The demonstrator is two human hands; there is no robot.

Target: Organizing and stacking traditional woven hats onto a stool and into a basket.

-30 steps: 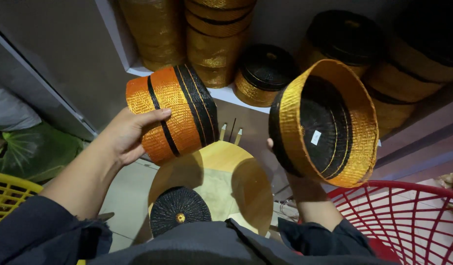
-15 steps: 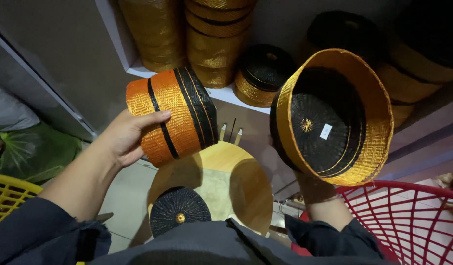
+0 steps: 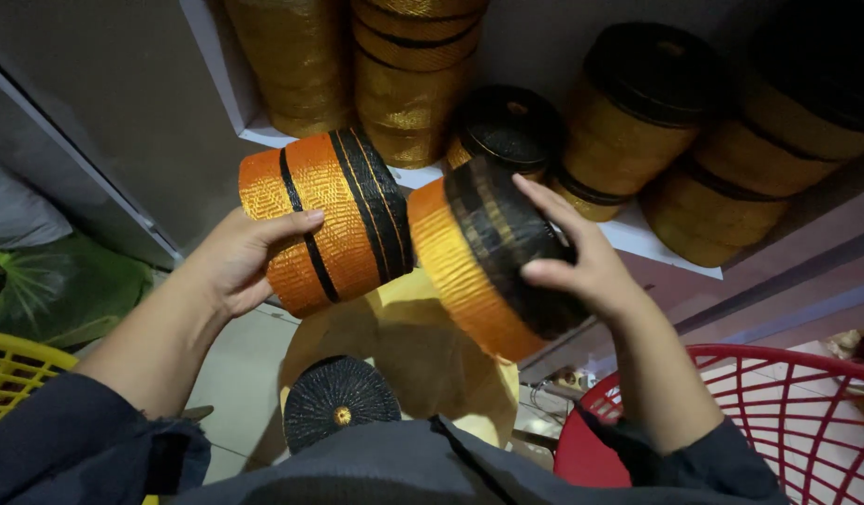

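Now, as I read it from my seat:

Left hand: my left hand [image 3: 233, 266], centre left of the frame, is closed around the round orange woven cap with black bands [image 3: 324, 220], palm against its side wall, thumb laid across the weave.

Right hand: my right hand [image 3: 581, 266], right of centre, grips the round gold-yellow woven cap with a black top [image 3: 493, 262], fingers spread over the dark crown, thumb underneath.

Position: both caps are held in the air mid-frame, tilted on their sides, edges very near each other; I cannot tell whether they touch.

Handling, my judgement: light and hollow, with a fairly stiff wall that keeps its round shape. The glossy metallic thread looks a little slippery and could crease, so I would hold by the side wall with an open palm, not pinch the rim.

Materials: tightly ribbed shiny weave, cylinder shaped, flat crowns.

Lap: a black woven cap with a small gold centre button [image 3: 342, 404] lies at bottom centre, on a gold cap.

Shelf: the white shelf [image 3: 652, 245] across the top carries stacked gold and black caps [image 3: 413, 79].

Sides: a red plastic basket [image 3: 787, 421] at lower right, a yellow plastic basket [image 3: 15, 374] at lower left.
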